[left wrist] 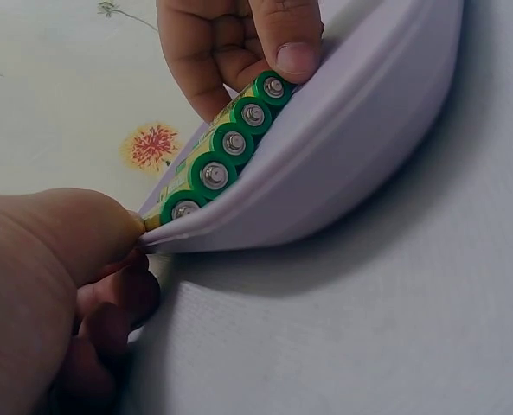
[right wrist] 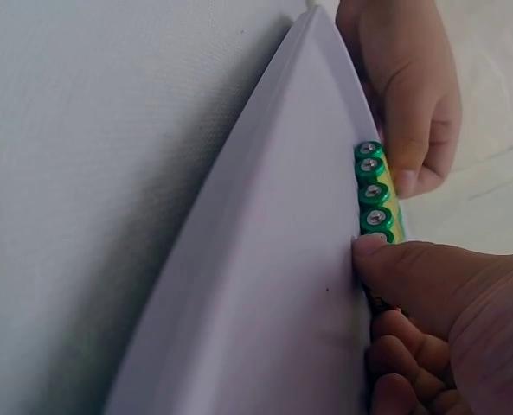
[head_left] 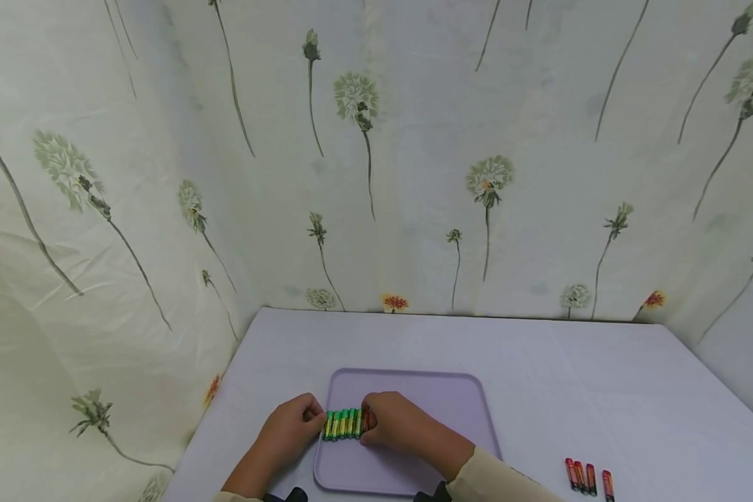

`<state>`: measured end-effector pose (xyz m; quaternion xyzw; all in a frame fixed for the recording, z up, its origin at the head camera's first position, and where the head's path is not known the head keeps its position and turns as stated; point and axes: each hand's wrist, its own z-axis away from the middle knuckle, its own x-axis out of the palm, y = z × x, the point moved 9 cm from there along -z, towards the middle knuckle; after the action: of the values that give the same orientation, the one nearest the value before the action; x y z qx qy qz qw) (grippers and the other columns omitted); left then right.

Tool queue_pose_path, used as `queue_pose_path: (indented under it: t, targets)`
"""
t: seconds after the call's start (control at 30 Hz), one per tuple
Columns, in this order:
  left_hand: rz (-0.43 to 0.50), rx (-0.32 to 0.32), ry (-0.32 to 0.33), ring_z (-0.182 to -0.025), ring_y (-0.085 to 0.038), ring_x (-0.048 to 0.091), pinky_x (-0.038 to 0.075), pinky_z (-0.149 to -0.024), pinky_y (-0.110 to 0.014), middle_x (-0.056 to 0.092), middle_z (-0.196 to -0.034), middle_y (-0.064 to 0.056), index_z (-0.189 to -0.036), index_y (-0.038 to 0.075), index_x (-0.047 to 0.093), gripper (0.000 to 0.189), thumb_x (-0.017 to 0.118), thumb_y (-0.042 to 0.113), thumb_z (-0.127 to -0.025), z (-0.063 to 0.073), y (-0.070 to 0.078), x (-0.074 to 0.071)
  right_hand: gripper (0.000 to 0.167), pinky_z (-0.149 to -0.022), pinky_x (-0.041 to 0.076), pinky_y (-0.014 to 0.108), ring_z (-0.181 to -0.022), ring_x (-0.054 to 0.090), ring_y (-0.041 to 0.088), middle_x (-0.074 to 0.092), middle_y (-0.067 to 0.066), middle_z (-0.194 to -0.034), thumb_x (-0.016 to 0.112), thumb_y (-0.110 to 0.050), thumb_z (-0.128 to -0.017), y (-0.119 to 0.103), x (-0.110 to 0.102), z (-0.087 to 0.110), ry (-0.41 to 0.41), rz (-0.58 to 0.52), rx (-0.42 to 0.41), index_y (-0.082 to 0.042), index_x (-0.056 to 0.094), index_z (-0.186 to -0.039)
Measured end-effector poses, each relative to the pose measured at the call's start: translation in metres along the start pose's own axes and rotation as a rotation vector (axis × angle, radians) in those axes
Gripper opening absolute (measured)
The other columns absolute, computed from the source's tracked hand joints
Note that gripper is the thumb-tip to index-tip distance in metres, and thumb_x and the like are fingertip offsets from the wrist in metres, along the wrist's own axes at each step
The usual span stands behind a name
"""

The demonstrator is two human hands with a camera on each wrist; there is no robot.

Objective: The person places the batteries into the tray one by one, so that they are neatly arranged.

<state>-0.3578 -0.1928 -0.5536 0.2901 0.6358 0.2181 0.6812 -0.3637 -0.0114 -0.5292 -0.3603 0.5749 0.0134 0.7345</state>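
Note:
A row of several green-and-yellow batteries point(head_left: 342, 424) lies side by side on the left part of a lilac tray point(head_left: 414, 380). At the left end of the row my left hand point(head_left: 291, 427) has its thumb and forefinger against the outermost green battery point(left wrist: 185, 211), right at the tray's rim. My right hand point(head_left: 398, 422) closes over the right end of the row, gripping a red battery point(head_left: 367, 420) mostly hidden by its fingers. In the right wrist view, the right thumb point(right wrist: 412, 272) overlaps the last green battery point(right wrist: 377, 235).
Several red batteries point(head_left: 579, 477) lie on the white tabletop point(head_left: 539, 390) to the right of the tray, one a little apart point(head_left: 608, 485). A curtain with dandelion prints point(head_left: 414, 174) hangs behind the table and along its left side.

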Motion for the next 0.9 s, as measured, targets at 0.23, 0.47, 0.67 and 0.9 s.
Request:
queue_pose_path:
  t: [0.23, 0.47, 0.67, 0.9]
  targets:
    - [0.008, -0.005, -0.002, -0.075, -0.012, 0.056, 0.044, -0.069, -0.034, 0.064, -0.079, 0.009, -0.091, 0.021, 0.065, 0.014, 0.072, 0.031, -0.098, 0.001, 0.000, -0.003, 0.046, -0.069, 0.047, 0.025, -0.076, 0.054, 0.004, 0.062, -0.012, -0.086, 0.091, -0.029, -0.082, 0.001, 0.002, -0.003, -0.010, -0.017, -0.025, -0.008, 0.070, -0.118]
    - [0.005, -0.010, -0.025, -0.076, -0.012, 0.056, 0.044, -0.071, -0.035, 0.064, -0.080, 0.009, -0.091, 0.021, 0.065, 0.013, 0.071, 0.031, -0.098, -0.001, 0.000, 0.005, 0.059, -0.075, 0.047, 0.031, -0.081, 0.055, 0.007, 0.060, -0.011, -0.089, 0.091, -0.036, -0.081, 0.027, -0.006, 0.018, -0.038, -0.086, -0.004, -0.015, 0.064, -0.129]
    - [-0.021, -0.020, -0.003, -0.076, -0.012, 0.055, 0.044, -0.070, -0.035, 0.063, -0.081, 0.009, -0.091, 0.022, 0.065, 0.013, 0.071, 0.030, -0.098, -0.001, 0.003, 0.001, 0.061, -0.079, 0.049, 0.035, -0.086, 0.056, 0.009, 0.062, -0.009, -0.098, 0.091, -0.037, -0.081, 0.048, -0.032, 0.042, -0.023, -0.088, 0.007, -0.017, 0.063, -0.131]
    - [-0.020, -0.020, -0.004, -0.077, -0.012, 0.056, 0.045, -0.071, -0.035, 0.064, -0.083, 0.009, -0.091, 0.022, 0.065, 0.012, 0.071, 0.030, -0.098, 0.001, 0.002, 0.001, 0.053, -0.079, 0.049, 0.039, -0.092, 0.057, 0.015, 0.063, -0.004, -0.100, 0.089, -0.035, -0.083, 0.077, -0.063, 0.067, 0.038, -0.107, 0.023, -0.015, 0.066, -0.126]
